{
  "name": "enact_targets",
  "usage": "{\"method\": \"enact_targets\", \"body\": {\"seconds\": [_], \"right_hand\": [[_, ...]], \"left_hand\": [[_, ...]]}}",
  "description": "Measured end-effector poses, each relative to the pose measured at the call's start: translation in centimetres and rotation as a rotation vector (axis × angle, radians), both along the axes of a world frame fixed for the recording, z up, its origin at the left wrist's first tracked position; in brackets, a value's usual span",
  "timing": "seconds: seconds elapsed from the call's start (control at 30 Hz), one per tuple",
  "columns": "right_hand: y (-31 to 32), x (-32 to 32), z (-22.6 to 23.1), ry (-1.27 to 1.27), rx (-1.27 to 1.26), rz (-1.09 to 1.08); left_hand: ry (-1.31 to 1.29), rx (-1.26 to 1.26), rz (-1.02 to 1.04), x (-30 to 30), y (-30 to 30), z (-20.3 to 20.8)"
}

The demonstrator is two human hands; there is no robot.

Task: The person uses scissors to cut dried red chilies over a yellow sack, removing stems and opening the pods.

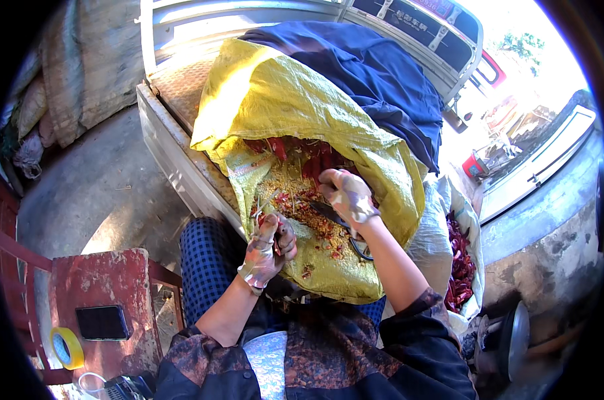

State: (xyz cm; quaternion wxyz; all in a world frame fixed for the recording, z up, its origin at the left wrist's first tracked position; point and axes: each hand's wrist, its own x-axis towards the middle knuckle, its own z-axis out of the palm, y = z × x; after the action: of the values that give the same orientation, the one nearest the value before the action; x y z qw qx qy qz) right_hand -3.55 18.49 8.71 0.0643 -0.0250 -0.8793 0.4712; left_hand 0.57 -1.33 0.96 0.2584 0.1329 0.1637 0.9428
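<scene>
A yellow woven sack (292, 93) lies with its mouth turned toward me. Inside are dried red chili peppers (320, 163), and yellow seeds with red bits (295, 198) are spread over the lower flap. My left hand (268, 252), in a torn, pale covering that leaves the fingertips bare, is closed at the flap's left edge; what it pinches is hard to make out. My right hand (348, 195), covered likewise, has its fingers curled at the peppers, and anything in them is hidden. Dark scissors (327, 212) show beneath my right hand, with a loop handle near the wrist.
The sack rests on a metal truck bed (182, 100), a dark blue cloth (355, 60) behind it. A white sack of red peppers (474, 267) stands at right. At left, a worn red chair (105, 280) holds a phone (103, 323) and a yellow tape roll (67, 348).
</scene>
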Motion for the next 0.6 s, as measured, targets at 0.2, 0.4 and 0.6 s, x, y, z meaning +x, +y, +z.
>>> {"method": "enact_targets", "body": {"seconds": [0.2, 0.4, 0.6], "right_hand": [[-1.2, -5.5, -0.5, -0.08, 0.868, 0.024], [-2.7, -6.7, 2.1, -0.308, 0.725, -0.108], [1.9, -5.2, 0.1, 0.149, 0.398, 0.202]], "left_hand": [[-0.036, -0.025, -0.093, 0.0, -0.5, -0.6], [-0.163, -0.041, -0.058, 0.0, -0.6, -0.6], [-0.087, 0.004, -0.154, -0.8, -0.7, -0.6]]}}
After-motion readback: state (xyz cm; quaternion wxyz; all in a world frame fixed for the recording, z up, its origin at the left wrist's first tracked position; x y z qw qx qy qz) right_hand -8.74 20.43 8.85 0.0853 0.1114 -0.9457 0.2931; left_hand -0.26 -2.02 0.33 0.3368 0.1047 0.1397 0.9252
